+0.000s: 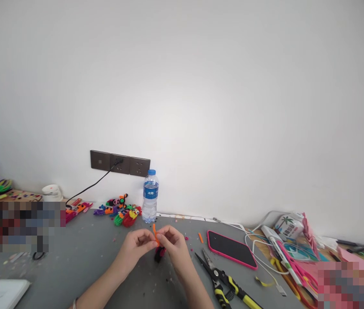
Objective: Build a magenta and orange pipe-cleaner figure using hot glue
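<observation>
My left hand (139,245) and my right hand (174,244) meet above the grey mat (94,253). Between their fingertips is a bent orange pipe cleaner (154,230), one end sticking up, and both hands pinch it. A black and dark pink fuzzy piece (159,254) hangs or lies just below the fingers; whether it is joined to the orange piece I cannot tell. Right of my right hand lies a short orange piece (200,237). Pliers with yellow and black handles (218,274) rest open nearby.
A water bottle (150,197) stands by the wall beside colourful fuzzy figures (126,212). To the right lie a pink-cased phone (231,249), white cables (265,264) and pink scissors (298,266). A white box (3,294) sits front left. Sockets (120,163) hold a black cord.
</observation>
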The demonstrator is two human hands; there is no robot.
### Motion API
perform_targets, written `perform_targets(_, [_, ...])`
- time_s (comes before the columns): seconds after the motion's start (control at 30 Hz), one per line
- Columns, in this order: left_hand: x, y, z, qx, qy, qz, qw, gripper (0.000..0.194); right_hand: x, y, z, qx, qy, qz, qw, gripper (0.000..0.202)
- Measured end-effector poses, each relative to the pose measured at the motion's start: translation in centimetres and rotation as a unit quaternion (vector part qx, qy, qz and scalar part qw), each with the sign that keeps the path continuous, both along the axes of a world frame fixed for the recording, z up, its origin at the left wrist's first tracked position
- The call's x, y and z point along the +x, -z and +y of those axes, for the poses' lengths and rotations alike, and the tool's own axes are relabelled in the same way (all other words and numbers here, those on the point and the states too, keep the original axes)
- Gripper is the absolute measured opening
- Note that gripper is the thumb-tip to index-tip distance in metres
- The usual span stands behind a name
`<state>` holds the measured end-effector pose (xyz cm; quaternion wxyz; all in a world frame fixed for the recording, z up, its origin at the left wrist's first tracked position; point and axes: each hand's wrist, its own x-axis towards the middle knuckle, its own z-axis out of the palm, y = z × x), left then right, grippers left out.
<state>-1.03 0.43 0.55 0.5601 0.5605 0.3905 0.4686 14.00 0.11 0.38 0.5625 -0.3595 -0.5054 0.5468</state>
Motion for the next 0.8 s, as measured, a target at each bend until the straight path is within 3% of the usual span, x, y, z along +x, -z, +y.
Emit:
perform_targets(0.17, [0.0,-0.3,-0.1,-0.004,0.019,0.006,1.0,0.017,0.8,-0.3,0.0,-0.039,-0.062,0.025,0.997,0.028])
perform_targets(0.43, [-0.1,-0.1,-0.1,0.017,0.062,-0.019,0.998,0.016,0.8,0.2,0.1,-0.061,-0.09,0.03,0.994,0.027])
perform_targets(0.57, [0.0,-0.3,-0.3,0.008,0.082,-0.028,0.996,0.017,0.7,-0.3,-0.2,-0.056,-0.123,0.061,0.989,0.024])
perform_targets(0.8, [-0.2,0.1,-0.1,0.053,0.038,-0.008,0.998,0.015,0.3,-0.9,-0.4,-0.051,-0.08,0.093,0.991,0.024])
